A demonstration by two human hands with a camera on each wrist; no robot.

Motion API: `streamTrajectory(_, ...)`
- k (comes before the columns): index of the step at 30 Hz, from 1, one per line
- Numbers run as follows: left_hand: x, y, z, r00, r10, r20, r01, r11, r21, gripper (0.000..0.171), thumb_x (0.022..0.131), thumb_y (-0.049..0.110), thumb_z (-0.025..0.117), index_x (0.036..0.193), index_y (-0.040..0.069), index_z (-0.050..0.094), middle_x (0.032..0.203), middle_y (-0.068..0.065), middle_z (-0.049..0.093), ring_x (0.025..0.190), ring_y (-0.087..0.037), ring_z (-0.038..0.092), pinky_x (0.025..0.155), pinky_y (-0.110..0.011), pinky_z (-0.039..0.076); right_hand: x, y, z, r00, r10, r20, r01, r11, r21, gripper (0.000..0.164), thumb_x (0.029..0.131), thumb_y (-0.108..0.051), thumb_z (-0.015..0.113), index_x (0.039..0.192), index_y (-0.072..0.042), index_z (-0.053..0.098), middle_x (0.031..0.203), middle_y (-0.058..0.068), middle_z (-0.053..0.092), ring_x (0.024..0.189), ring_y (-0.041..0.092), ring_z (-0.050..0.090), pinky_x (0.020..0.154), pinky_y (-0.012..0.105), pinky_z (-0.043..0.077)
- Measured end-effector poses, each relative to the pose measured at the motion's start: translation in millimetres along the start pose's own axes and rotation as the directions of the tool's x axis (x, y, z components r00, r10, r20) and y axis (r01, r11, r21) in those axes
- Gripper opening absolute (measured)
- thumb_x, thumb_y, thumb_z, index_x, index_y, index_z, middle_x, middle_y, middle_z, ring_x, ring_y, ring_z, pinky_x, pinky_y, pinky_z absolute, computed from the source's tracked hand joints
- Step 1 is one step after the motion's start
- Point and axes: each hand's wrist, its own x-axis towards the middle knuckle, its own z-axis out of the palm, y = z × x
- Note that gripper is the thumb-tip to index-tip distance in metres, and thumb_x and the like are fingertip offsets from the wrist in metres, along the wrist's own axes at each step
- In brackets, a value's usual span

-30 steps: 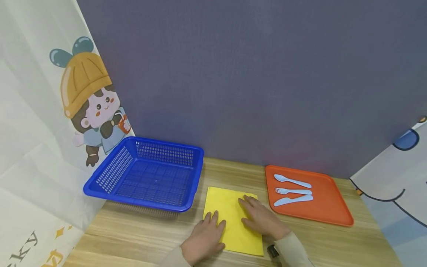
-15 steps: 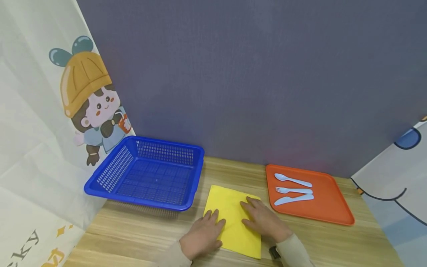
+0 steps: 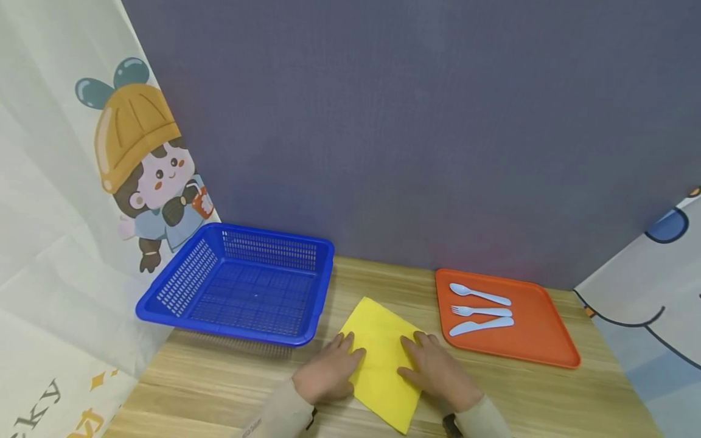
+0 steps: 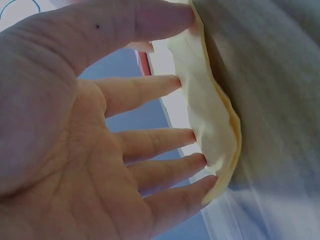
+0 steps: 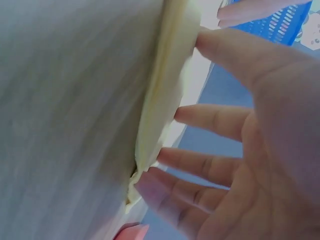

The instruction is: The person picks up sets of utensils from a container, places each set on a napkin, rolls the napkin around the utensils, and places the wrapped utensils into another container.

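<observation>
A yellow folded cloth [image 3: 380, 359] lies flat on the wooden table, turned so one corner points toward the person. On its left edge rest the spread fingertips of my left hand [image 3: 328, 370]. My right hand [image 3: 438, 372] touches the right side the same way, fingers apart. In the left wrist view the left hand [image 4: 95, 135] has fairly straight fingers, their tips on the cloth's [image 4: 210, 110] layered edge. The right wrist view has the right hand's [image 5: 240, 135] fingertips pressing along the opposite edge of the cloth [image 5: 167, 95].
A blue plastic basket [image 3: 235, 334] with slotted walls stands at the left back. At the right is an orange tray [image 3: 547, 328] bearing a white spoon [image 3: 479, 294], fork [image 3: 482, 312] and knife [image 3: 482, 326]. A grey partition [image 3: 394, 134] rises behind the table [image 3: 219, 389].
The yellow cloth has turned clockwise under both hands, from nearly square to the table to a diagonal. The left hand has moved slightly forward; the basket and tray stay put.
</observation>
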Motion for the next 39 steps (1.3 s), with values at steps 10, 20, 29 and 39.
streamTrajectory(10, 8.4, -4.4, -9.2, 1.0, -0.006, 0.008, 0.006, 1.0, 0.017, 0.067, 0.075, 0.011, 0.079, 0.137, 0.015, 0.056, 0.153, -0.022, 0.038, 0.14, -0.041, 0.036, 0.106, -0.052, 0.042, -9, -19, -5, 0.996, 0.092, -0.011, -0.093, 0.995, -0.024, 0.062, 0.088, -0.044, 0.074, 0.13, -0.001, 0.06, 0.114, 0.021, 0.057, 0.1, 0.037, 0.054, 0.082, 0.047, 0.054)
streamTrajectory(20, 15.3, -9.8, -7.2, 1.0, -0.007, -0.012, 0.006, 0.998, -0.059, 0.063, 0.078, 0.029, 0.081, 0.133, 0.014, 0.056, 0.153, -0.023, 0.037, 0.14, -0.043, 0.035, 0.108, -0.052, 0.039, -9, -27, -4, 0.986, 0.166, 0.026, -0.166, 0.986, -0.009, 0.062, 0.088, -0.043, 0.074, 0.13, 0.0, 0.058, 0.116, 0.022, 0.054, 0.103, 0.036, 0.05, 0.079, 0.047, 0.054)
streamTrajectory(29, 16.5, -12.1, -3.8, 1.0, -0.021, -0.006, 0.021, 0.997, -0.072, 0.068, 0.079, 0.032, 0.08, 0.14, 0.017, 0.054, 0.157, -0.018, 0.035, 0.143, -0.039, 0.032, 0.111, -0.052, 0.036, -9, -27, -3, 0.983, 0.18, 0.028, -0.18, 0.984, -0.015, 0.063, 0.088, -0.043, 0.075, 0.13, 0.0, 0.058, 0.116, 0.022, 0.052, 0.102, 0.036, 0.049, 0.074, 0.047, 0.055)
streamTrajectory(39, 17.6, -14.0, -4.2, 1.0, -0.02, 0.01, 0.02, 0.997, -0.07, 0.07, 0.081, 0.034, 0.08, 0.144, 0.019, 0.052, 0.158, -0.016, 0.032, 0.145, -0.036, 0.029, 0.115, -0.05, 0.03, -9, -26, -1, 0.982, 0.185, 0.026, -0.185, 0.982, -0.029, 0.064, 0.088, -0.045, 0.074, 0.131, 0.0, 0.058, 0.116, 0.023, 0.052, 0.103, 0.036, 0.049, 0.075, 0.048, 0.055)
